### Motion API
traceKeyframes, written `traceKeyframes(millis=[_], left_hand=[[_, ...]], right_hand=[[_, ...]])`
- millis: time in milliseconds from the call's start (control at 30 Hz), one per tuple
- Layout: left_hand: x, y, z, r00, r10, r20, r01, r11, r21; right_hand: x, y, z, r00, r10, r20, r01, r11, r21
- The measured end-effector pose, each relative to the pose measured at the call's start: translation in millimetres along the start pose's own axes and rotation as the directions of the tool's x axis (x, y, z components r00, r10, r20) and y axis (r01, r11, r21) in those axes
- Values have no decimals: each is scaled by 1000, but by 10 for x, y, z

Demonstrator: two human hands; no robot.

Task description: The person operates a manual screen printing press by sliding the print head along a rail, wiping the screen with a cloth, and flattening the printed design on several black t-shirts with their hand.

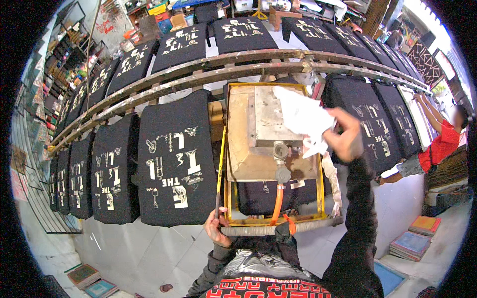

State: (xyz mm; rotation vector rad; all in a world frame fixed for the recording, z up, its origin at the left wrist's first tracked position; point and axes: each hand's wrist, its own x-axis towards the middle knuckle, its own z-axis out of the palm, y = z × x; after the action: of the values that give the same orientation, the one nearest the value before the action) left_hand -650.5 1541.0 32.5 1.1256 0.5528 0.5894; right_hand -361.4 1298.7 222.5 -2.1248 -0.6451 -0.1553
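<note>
My right hand (pixel 348 136) pinches a crumpled white cloth (pixel 303 109), slightly blurred, over a heater with a boxy metal top (pixel 266 116). My left hand (pixel 217 228) is wrapped round the left end of a cord-wrapped handle bar (pixel 308 227) at the near side of the heater's yellow metal frame (pixel 223 164). From a valve fitting (pixel 282 174) an orange hose (pixel 278 203) runs down toward the bar. Beneath the heater lies a black printed shirt (pixel 258 198), mostly hidden. White wrapping (pixel 331 179) covers part of the frame's right side.
Black shirts with white prints (pixel 174 164) lie on boards in two rows, divided by long rails (pixel 208 67). At the right a person in a red shirt (pixel 443 144) reaches over a board. Framed screens (pixel 410 246) are stacked on the floor at the lower right.
</note>
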Motion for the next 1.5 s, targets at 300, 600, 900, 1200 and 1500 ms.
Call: traceKeyframes(millis=[300, 600, 900, 1200, 1500], left_hand=[[37, 71, 21, 1000, 11, -6, -10, 998, 61], [11, 51, -70, 996, -86, 29, 83, 990, 110], [31, 63, -61, 997, -80, 7, 80, 997, 14], [27, 74, 45, 999, 33, -2, -33, 999, 42], [44, 51, 41, 986, 166, 1, -163, 970, 182]], right_hand=[[-161, 514, 775, 859, -360, 365, 513, 609, -605], [-81, 640, 884, 881, -340, 330, 472, 567, -675], [18, 660, 880, 855, -383, 350, 519, 598, -611], [966, 402, 841, 935, -279, 218, 353, 729, -587], [192, 269, 263, 909, -363, 206, 417, 808, -415]])
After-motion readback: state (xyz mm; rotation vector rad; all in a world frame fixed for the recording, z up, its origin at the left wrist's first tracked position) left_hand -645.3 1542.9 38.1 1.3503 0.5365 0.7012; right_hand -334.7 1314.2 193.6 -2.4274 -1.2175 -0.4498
